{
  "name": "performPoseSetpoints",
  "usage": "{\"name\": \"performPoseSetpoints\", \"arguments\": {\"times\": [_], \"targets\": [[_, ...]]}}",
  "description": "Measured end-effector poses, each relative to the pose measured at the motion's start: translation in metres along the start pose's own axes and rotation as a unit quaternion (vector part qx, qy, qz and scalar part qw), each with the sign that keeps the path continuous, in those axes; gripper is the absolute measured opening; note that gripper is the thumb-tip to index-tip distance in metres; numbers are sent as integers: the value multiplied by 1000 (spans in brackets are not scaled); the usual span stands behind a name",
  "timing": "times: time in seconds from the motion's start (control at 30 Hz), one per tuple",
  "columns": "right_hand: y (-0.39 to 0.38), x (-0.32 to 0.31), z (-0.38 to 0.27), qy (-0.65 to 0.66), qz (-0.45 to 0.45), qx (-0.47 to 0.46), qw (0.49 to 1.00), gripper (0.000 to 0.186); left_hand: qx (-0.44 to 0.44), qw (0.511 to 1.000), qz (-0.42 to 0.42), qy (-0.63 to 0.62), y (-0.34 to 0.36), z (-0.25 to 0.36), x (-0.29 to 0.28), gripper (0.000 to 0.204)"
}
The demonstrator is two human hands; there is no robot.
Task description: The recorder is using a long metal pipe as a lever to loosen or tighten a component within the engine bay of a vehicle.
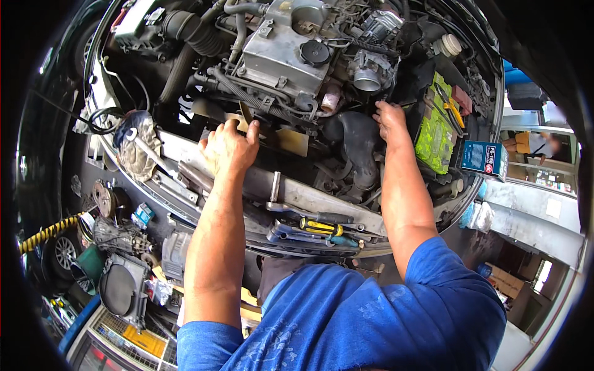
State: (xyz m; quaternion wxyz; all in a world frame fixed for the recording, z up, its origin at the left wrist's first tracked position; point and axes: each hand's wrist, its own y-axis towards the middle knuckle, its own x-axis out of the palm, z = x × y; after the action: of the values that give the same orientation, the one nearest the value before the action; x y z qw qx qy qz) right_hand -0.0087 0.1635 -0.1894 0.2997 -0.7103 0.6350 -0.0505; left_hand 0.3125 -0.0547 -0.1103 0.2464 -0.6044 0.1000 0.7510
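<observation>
My left hand (230, 148) reaches over the front edge of the engine bay, its fingers loosely bent and the thumb apart. Just past its fingertips stand the blades of the cooling fan (292, 141); whether it touches one is hard to tell. Between the throttle body (366, 79) and the battery (435, 133) with its bright green side, my right hand (391, 119) has its fingers closed in a pinch. What they hold, if anything, is too small to make out. A black rubber intake hose (360, 148) curves down beside that hand. The engine's metal cover (281, 59) with a black oil cap (314, 53) lies beyond both.
Pliers with yellow handles (455, 111) lie on the battery, beside a blue box (486, 157). Along the front edge rest a yellow-and-black screwdriver (320, 227), a socket tool (275, 187), a wrench (145, 148) and a dirty glove (137, 162). Car parts (120, 229) crowd the floor at left.
</observation>
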Motion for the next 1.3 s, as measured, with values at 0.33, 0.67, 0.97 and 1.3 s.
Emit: {"name": "performPoseSetpoints", "arguments": {"times": [0.33, 0.67, 0.97, 1.3], "targets": [[-11, 19, -6, 60, 52, -25, 997, 47, 2, 1000, -9, 8, 2, -1, -2, 55], [-1, 22, -7, 11, 64, -11, 998, 34, 5, 1000, 11, 15, 2, -1, 5, 52], [29, 25, 19, 28, 130, -85, 987, 28, 6, 999, 16, 31, 2, 4, 11, 54], [32, 28, 24, 60, 118, -112, 985, 28, 11, 998, -11, 56, 2, 6, 11, 59]]}}
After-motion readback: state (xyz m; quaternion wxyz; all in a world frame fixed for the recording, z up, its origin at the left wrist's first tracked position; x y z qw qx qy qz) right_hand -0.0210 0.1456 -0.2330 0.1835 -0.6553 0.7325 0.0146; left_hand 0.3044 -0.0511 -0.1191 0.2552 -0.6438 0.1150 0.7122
